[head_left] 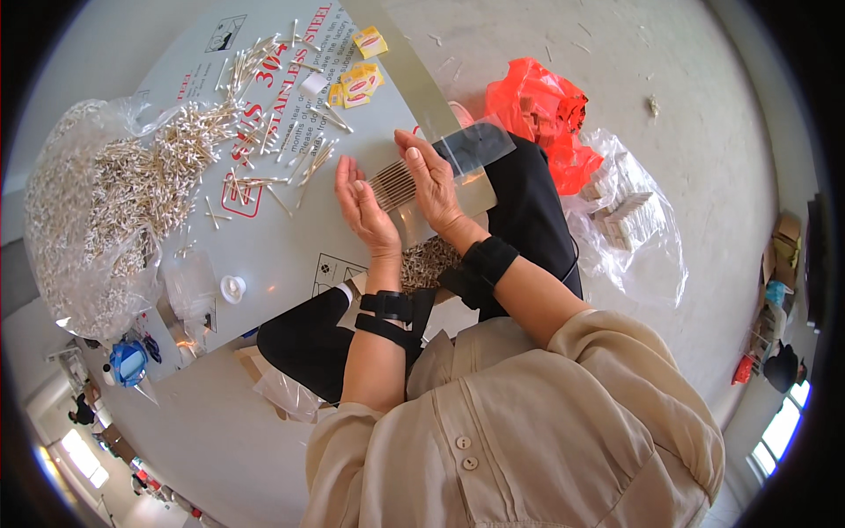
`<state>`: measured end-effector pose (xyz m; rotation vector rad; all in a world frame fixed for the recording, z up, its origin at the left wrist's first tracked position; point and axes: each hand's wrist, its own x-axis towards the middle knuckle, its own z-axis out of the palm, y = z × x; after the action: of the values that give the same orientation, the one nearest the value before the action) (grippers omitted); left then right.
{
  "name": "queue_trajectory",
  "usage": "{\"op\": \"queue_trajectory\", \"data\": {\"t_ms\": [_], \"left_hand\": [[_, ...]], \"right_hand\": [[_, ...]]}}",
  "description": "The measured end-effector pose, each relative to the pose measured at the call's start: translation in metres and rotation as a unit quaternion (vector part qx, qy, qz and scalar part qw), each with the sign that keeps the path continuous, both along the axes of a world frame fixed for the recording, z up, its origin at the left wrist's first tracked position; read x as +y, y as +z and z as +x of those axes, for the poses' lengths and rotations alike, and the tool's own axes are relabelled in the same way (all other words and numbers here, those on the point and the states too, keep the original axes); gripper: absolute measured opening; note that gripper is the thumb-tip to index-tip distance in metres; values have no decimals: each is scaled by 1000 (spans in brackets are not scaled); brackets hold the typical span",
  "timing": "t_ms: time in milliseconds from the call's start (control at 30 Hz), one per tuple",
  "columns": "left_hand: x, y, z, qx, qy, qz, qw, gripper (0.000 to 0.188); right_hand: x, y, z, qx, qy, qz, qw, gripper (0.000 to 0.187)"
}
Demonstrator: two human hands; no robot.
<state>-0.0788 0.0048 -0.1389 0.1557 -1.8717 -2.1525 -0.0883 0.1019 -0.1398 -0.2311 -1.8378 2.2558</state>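
A row of brown-stick cotton swabs (393,186) lies side by side between my two hands at the table's near right edge. My left hand (366,211) presses against its left end, fingers long and close together. From the other side, my right hand (431,183) rests against the right end, thumb and fingers along it. A clear flat plastic bag (480,146) reaches out beyond my right hand; whether the swabs are inside it I cannot tell. More swabs (428,262) lie heaped below my wrists, near my lap.
On the table (290,238) are loose swabs (255,66), yellow packets (359,84), a white round cap (232,289) and a large clear bag of swabs (106,211). To the right on the floor are a red plastic bag (546,123) and a clear bag with white packs (629,220).
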Motion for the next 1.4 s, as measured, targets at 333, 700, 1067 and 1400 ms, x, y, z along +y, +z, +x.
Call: {"op": "queue_trajectory", "data": {"t_ms": [333, 700, 1067, 1400], "left_hand": [[-48, 10, 41, 10, -5, -244, 970, 48], [-18, 23, 42, -6, -177, -659, 731, 91], [-18, 16, 42, -19, -191, -657, 729, 89], [-18, 17, 41, -20, -188, -656, 731, 89]], "right_hand": [[46, 8, 29, -68, 38, -40, 996, 20], [52, 17, 35, 15, 57, 348, 936, 8], [49, 19, 33, 18, 57, 438, 897, 8], [47, 17, 33, 27, 51, 440, 896, 5]]}}
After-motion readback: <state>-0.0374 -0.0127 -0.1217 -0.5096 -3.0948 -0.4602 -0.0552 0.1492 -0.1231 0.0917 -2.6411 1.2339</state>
